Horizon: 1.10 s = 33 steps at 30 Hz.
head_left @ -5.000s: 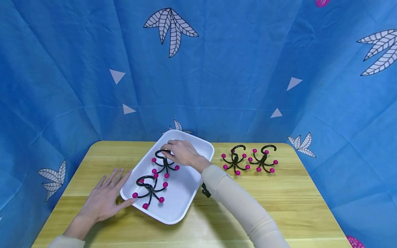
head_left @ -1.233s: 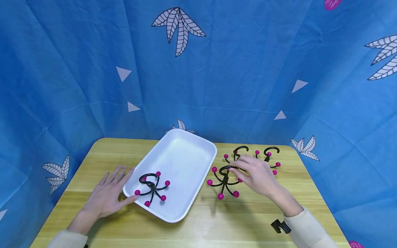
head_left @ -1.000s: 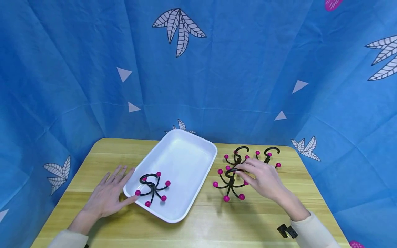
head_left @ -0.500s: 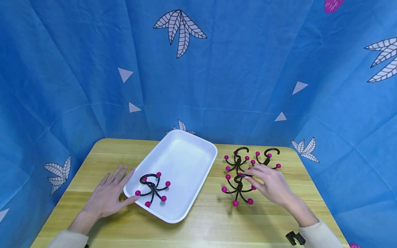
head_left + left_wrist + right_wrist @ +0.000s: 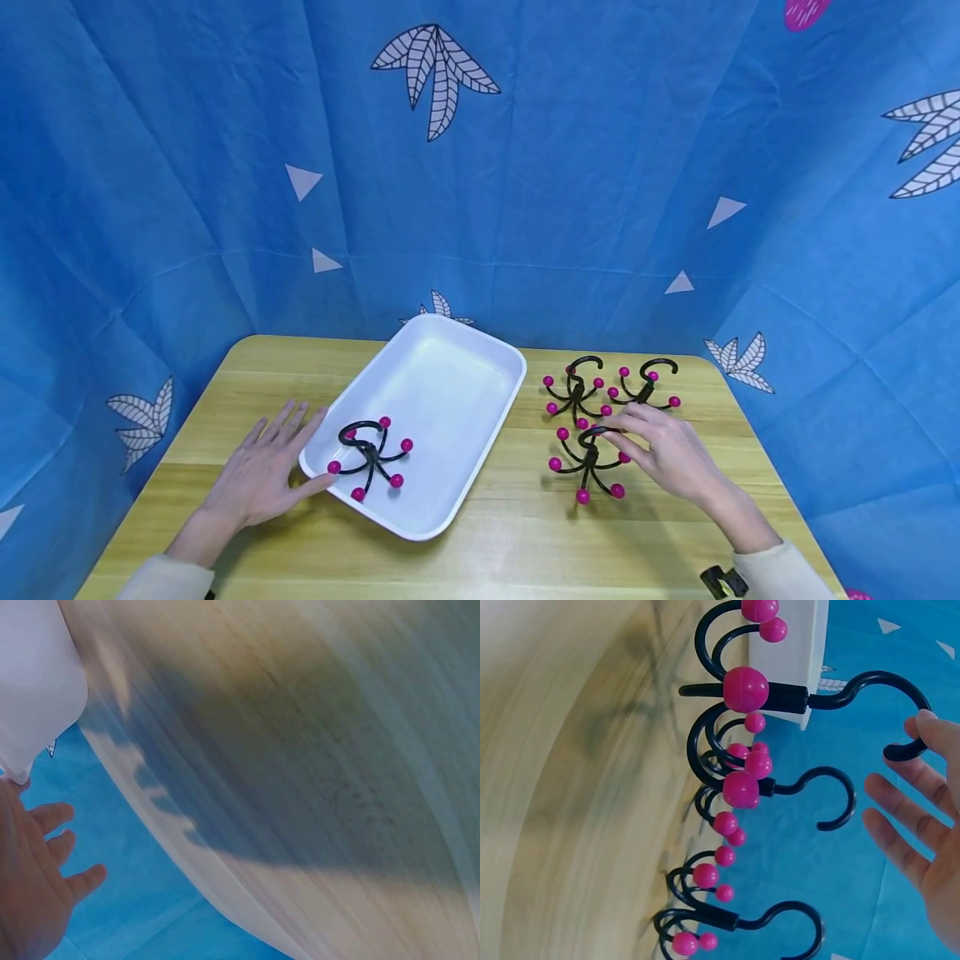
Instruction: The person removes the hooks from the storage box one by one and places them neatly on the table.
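My right hand (image 5: 667, 446) pinches the top hook of a black multi-arm hook hanger (image 5: 591, 455) with pink ball tips, right of the tray. In the right wrist view the thumb and a finger of the right hand (image 5: 937, 802) hold the hook's end, and the hanger (image 5: 787, 697) hangs at or just above the table; contact is unclear. Left of it stands the white tray (image 5: 450, 400), with one similar hanger (image 5: 370, 454) inside. My left hand (image 5: 258, 475) lies with fingers spread along the tray's left corner, its thumb at the rim.
Two more such hangers, one (image 5: 577, 390) nearer the tray and another (image 5: 643, 392) to its right, stand close behind the held one. The wooden table (image 5: 525, 550) ends at a blue patterned cloth (image 5: 585, 308) behind and at the sides.
Since the earliest frame, my right hand has lifted a hanger from the tray and carried it right. In the last second it moved slightly further right and nearer. The left hand stays put.
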{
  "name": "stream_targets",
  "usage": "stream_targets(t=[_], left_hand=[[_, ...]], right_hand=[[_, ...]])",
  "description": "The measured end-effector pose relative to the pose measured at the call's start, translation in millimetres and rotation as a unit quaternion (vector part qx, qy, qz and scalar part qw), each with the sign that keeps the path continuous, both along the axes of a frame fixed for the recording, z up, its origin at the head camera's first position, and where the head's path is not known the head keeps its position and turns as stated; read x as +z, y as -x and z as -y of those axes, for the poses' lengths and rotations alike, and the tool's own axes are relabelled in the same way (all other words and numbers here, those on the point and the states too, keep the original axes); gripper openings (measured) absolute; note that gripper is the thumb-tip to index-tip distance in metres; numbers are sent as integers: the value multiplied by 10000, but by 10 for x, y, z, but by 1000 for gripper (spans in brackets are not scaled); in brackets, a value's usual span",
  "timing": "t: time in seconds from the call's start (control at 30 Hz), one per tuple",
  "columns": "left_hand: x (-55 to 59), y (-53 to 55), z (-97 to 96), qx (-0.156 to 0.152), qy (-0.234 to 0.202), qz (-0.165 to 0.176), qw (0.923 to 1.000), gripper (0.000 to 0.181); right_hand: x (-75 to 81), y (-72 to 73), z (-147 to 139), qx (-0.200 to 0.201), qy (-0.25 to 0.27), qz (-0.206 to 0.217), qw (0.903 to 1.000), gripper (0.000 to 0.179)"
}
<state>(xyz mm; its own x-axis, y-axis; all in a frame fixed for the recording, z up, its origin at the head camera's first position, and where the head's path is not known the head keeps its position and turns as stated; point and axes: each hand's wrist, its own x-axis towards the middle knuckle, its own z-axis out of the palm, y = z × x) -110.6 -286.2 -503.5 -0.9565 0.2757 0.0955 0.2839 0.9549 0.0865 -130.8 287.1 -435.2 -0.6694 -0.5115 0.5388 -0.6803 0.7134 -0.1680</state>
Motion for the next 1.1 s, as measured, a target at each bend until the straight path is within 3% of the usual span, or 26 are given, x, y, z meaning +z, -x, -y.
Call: stream_targets(t=[0.53, 1.1], left_hand=[[7, -1, -8, 21, 12, 23, 10000, 101], [7, -4, -14, 49, 36, 1, 10000, 102]], right_hand=[[-191, 69, -60, -209, 2, 164, 9996, 24], [-197, 105, -80, -396, -58, 190, 9990, 25]])
